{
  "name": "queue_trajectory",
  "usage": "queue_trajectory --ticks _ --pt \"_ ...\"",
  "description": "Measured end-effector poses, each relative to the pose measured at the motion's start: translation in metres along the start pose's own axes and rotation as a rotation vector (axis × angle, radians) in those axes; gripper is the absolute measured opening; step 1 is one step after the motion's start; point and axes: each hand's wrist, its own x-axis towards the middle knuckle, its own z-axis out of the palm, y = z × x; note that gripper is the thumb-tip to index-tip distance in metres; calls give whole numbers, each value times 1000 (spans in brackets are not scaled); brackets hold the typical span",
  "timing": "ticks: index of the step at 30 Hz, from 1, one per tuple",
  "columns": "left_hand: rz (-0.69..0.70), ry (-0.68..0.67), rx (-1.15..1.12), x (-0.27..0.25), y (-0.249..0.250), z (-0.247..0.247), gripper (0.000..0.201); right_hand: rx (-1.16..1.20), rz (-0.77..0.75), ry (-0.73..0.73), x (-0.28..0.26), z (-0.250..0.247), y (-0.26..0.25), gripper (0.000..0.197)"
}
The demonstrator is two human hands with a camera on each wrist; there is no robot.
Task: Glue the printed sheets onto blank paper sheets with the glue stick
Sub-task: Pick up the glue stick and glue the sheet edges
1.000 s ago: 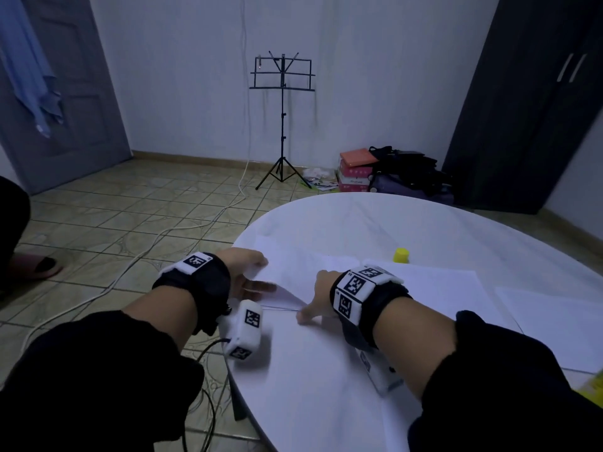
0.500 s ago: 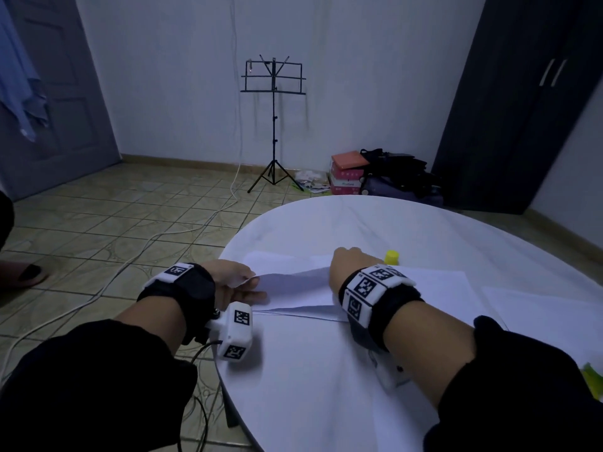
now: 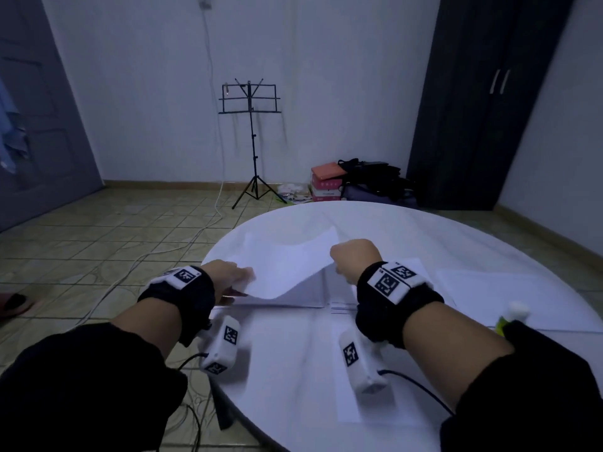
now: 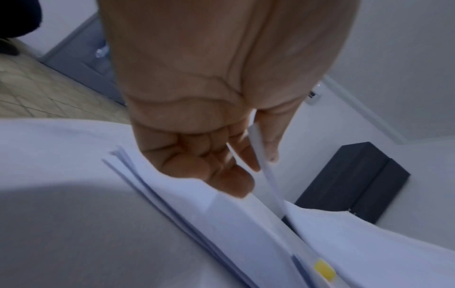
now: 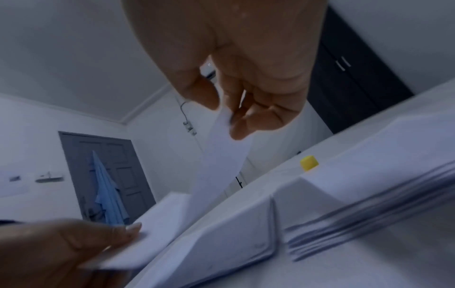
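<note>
- A single white sheet is held raised above the round white table, sagging in a curve between the two hands.
- The sheet's left edge is pinched by the left hand; in the left wrist view the thumb is seen on one side of the paper edge and the curled fingers on the other.
- The sheet's right edge is pinched by the right hand, the paper being caught between thumb and curled fingertips in the right wrist view.
- A stack of white sheets is seen lying on the table directly under the lifted sheet, its layered edges fanned slightly.
- More white paper is spread flat on the table to the right, and another sheet lies under the right forearm.
- A small yellow cap stands on the table beyond the stack.
- A white-and-green item, blurred, is partly hidden behind the right sleeve.
- A black music stand is seen on the tiled floor by the far wall.
</note>
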Motion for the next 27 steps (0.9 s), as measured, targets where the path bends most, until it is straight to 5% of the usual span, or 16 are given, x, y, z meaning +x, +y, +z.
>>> queue_trajectory --ticks 4,7,10,11,17,27 --pt "98 -19 124 -34 12 13 29 217 8 125 -33 -29 30 34" --pt "221 1 230 -63 17 33 13 304 59 156 -64 -53 58 44" --pt "334 -67 248 -88 17 54 89 320 172 102 -91 -78 85 60" --pt "369 -90 289 -99 17 61 100 287 204 75 -97 -85 95 56" --pt "429 -235 646 -132 14 101 28 -78 322 -49 -126 -118 133 22" --pt "333 -398 835 -122 1 132 26 -304 420 -132 -122 -112 157 31"
